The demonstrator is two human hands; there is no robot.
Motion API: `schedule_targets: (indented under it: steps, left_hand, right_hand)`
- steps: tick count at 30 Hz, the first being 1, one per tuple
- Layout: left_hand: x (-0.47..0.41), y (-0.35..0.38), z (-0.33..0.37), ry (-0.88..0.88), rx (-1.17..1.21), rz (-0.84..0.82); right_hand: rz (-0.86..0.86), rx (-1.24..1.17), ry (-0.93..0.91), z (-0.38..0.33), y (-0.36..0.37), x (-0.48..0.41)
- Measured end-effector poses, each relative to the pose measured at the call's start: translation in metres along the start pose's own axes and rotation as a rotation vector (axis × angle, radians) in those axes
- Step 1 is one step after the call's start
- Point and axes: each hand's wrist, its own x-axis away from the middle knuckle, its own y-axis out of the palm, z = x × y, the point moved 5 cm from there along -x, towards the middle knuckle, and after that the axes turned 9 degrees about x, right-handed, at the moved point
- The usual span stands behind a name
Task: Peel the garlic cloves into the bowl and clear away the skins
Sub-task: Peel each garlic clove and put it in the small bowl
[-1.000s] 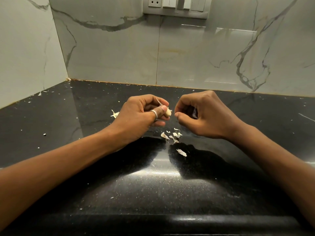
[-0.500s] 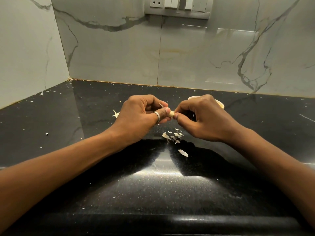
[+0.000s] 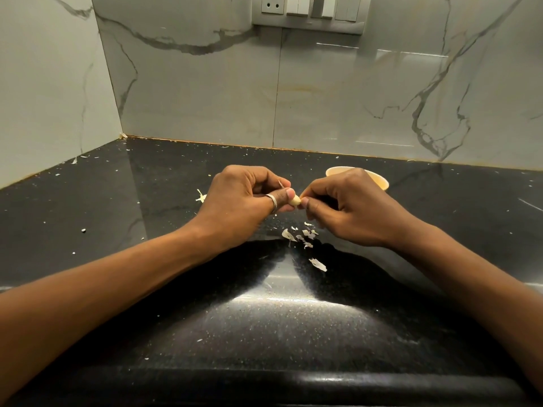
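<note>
Two hands meet at centre frame above a black counter (image 3: 264, 324).
- Left hand (image 3: 241, 201): fingers curled, thumb and forefinger pinching one pale garlic clove (image 3: 295, 200). It wears a ring (image 3: 273, 202).
- Right hand (image 3: 349, 207): fingers curled, thumb and fingertip nipping the clove's right end.
- Bowl (image 3: 379, 180): cream, behind the right hand, mostly hidden, contents unseen.
- Skins (image 3: 299, 235): loose flakes on the counter just below the hands.
</note>
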Motion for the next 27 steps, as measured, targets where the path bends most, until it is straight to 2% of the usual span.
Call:
schedule_targets:
  steps: [16, 27]
  left_hand:
    - [-0.002, 0.0, -0.003, -0.022, -0.01, -0.003]
    - [-0.003, -0.001, -0.006, -0.048, 0.014, 0.02]
  right_hand:
    - [-0.041, 0.022, -0.01, 0.001, 0.006, 0.001]
    - [0.018, 0.066, -0.005, -0.002, 0.011, 0.002]
